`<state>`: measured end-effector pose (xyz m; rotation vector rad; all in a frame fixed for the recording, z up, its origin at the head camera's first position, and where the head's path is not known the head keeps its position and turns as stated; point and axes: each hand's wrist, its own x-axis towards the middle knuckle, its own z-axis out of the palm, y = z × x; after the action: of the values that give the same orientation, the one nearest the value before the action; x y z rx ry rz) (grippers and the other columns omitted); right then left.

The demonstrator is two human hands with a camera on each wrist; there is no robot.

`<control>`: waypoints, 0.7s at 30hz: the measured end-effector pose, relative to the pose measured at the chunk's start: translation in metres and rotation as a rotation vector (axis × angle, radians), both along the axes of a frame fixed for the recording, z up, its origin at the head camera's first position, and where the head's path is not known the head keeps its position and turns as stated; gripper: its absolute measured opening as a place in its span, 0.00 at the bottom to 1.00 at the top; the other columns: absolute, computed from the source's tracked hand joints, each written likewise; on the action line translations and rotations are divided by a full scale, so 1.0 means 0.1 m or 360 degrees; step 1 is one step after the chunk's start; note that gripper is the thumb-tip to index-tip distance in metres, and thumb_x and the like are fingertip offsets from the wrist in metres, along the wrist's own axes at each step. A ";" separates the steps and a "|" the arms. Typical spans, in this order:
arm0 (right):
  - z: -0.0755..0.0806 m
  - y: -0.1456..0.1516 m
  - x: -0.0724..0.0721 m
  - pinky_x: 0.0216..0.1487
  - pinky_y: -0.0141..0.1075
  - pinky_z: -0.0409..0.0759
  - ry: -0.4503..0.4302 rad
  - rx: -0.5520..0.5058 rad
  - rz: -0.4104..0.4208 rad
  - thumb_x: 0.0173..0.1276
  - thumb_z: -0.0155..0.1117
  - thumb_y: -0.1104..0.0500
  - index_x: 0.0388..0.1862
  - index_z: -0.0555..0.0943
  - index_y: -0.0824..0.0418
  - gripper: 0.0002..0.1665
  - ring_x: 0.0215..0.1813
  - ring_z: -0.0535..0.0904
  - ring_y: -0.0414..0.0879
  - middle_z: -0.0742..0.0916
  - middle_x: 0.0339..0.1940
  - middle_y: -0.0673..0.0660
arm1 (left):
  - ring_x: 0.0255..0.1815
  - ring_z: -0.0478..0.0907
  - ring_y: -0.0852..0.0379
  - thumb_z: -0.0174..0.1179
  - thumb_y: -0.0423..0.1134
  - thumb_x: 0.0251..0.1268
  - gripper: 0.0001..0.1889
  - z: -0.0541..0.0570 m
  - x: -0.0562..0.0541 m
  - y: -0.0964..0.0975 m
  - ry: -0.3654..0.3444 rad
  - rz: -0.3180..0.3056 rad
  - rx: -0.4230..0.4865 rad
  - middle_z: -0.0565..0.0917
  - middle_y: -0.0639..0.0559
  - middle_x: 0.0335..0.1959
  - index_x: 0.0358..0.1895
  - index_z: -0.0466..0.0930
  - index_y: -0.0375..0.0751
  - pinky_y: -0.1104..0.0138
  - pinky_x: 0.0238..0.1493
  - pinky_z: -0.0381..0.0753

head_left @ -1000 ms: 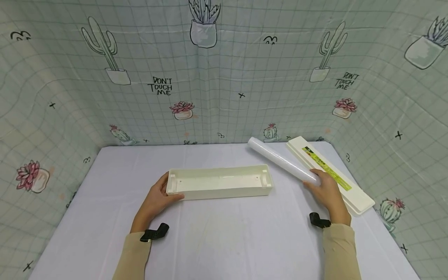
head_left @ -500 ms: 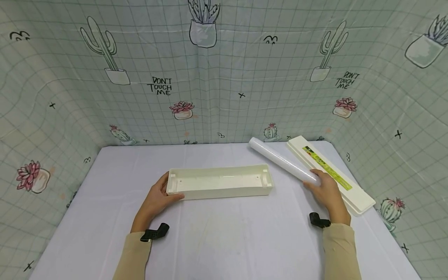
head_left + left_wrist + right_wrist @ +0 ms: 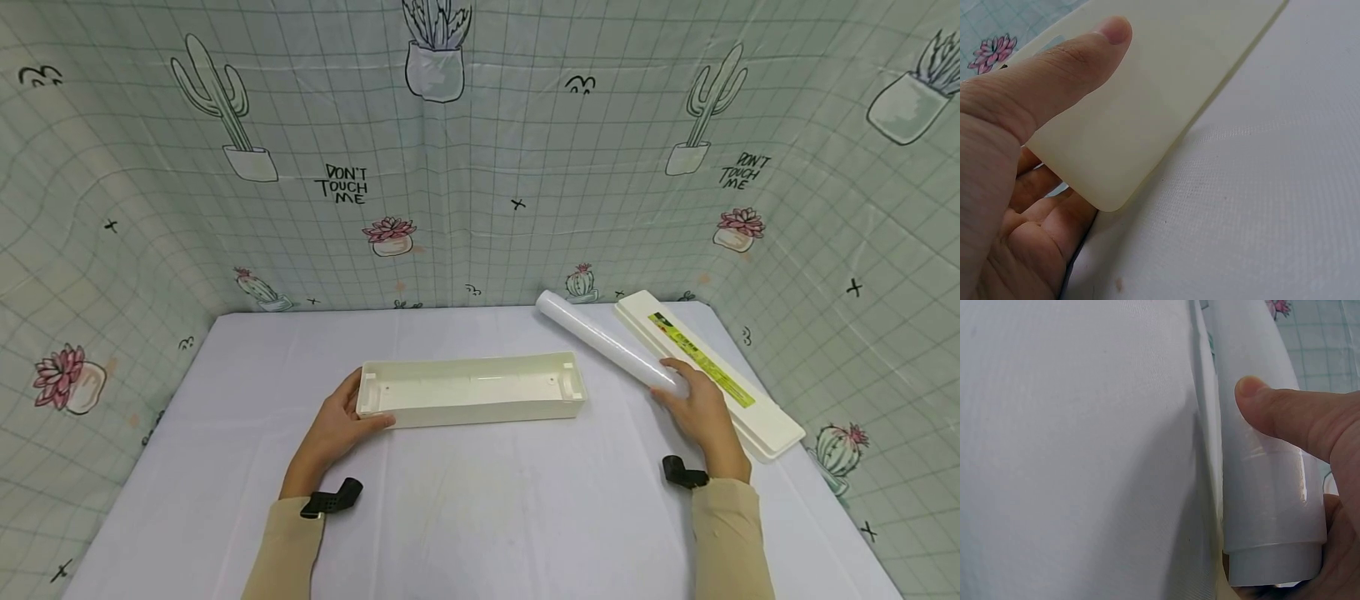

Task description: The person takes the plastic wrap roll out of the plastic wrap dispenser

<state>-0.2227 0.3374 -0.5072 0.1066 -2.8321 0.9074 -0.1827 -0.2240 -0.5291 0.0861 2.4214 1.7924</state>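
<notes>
A long cream plastic box [image 3: 480, 412], lidless and with nothing inside, stands at the middle of the table. My left hand [image 3: 337, 429] grips its left end, thumb on the front wall and fingers round behind. In the left wrist view the thumb lies flat on the box's smooth side [image 3: 1147, 106]. My right hand [image 3: 697, 408] holds the near end of a roll of clear plastic wrap [image 3: 607, 342], which points away to the back left. The right wrist view shows the thumb across the roll [image 3: 1272, 500], its core end sticking out below.
A long cream lid [image 3: 765, 425] with a yellow-green label lies slantwise at the right, beside and partly behind the right hand. White cloth covers the table [image 3: 495, 517]. A curtain [image 3: 480, 167] printed with cacti surrounds the back and sides. Each wrist wears a black camera.
The far end of the wrap roll has shifted very slightly up and to the right. The box, the lid and the left hand stay in place.
</notes>
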 end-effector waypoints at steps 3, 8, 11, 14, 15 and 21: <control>-0.01 0.00 0.00 0.67 0.69 0.66 -0.0007 0.0001 0.0000 0.70 0.72 0.58 0.71 0.73 0.64 0.33 0.71 0.67 0.77 0.74 0.70 0.79 | 0.84 0.55 0.45 0.78 0.46 0.58 0.60 0.01 0.00 0.00 0.0002 0.0001 -0.0025 0.53 0.44 0.85 0.85 0.42 0.45 0.86 0.60 0.65; -0.04 0.01 -0.01 0.67 0.69 0.66 -0.0022 0.0004 -0.0006 0.70 0.71 0.58 0.71 0.72 0.64 0.34 0.71 0.67 0.78 0.74 0.70 0.80 | 0.84 0.55 0.46 0.78 0.46 0.58 0.60 0.01 -0.01 -0.01 0.0000 0.0001 -0.0043 0.53 0.45 0.85 0.85 0.42 0.45 0.81 0.66 0.65; -0.04 0.01 -0.01 0.67 0.69 0.66 -0.0032 0.0005 -0.0013 0.70 0.71 0.58 0.71 0.72 0.64 0.34 0.71 0.67 0.78 0.74 0.70 0.80 | 0.84 0.55 0.46 0.78 0.46 0.58 0.60 0.00 -0.01 -0.01 -0.0006 -0.0002 -0.0025 0.53 0.45 0.85 0.85 0.42 0.46 0.81 0.66 0.65; -0.04 0.01 -0.01 0.67 0.69 0.66 -0.0046 0.0004 -0.0021 0.70 0.71 0.58 0.71 0.72 0.64 0.34 0.71 0.67 0.78 0.73 0.70 0.80 | 0.84 0.55 0.46 0.78 0.46 0.58 0.60 0.00 -0.01 -0.01 -0.0008 -0.0001 -0.0013 0.53 0.45 0.85 0.85 0.42 0.46 0.85 0.62 0.65; -0.04 0.01 -0.01 0.68 0.69 0.65 -0.0053 0.0006 -0.0023 0.70 0.72 0.57 0.71 0.72 0.63 0.34 0.71 0.67 0.78 0.73 0.70 0.79 | 0.84 0.55 0.46 0.78 0.46 0.58 0.60 0.00 -0.01 -0.01 -0.0007 -0.0001 -0.0010 0.53 0.45 0.85 0.85 0.42 0.46 0.86 0.61 0.65; -0.03 0.00 -0.01 0.69 0.69 0.65 -0.0106 0.0011 -0.0043 0.71 0.71 0.56 0.73 0.71 0.62 0.35 0.73 0.66 0.78 0.72 0.72 0.79 | 0.84 0.54 0.45 0.78 0.44 0.58 0.60 -0.01 -0.02 -0.02 -0.0004 -0.0006 0.0015 0.52 0.44 0.85 0.85 0.42 0.45 0.89 0.58 0.65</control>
<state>-0.2239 0.3373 -0.5102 0.0400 -2.8904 0.9123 -0.1848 -0.2257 -0.5303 0.0894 2.4096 1.8018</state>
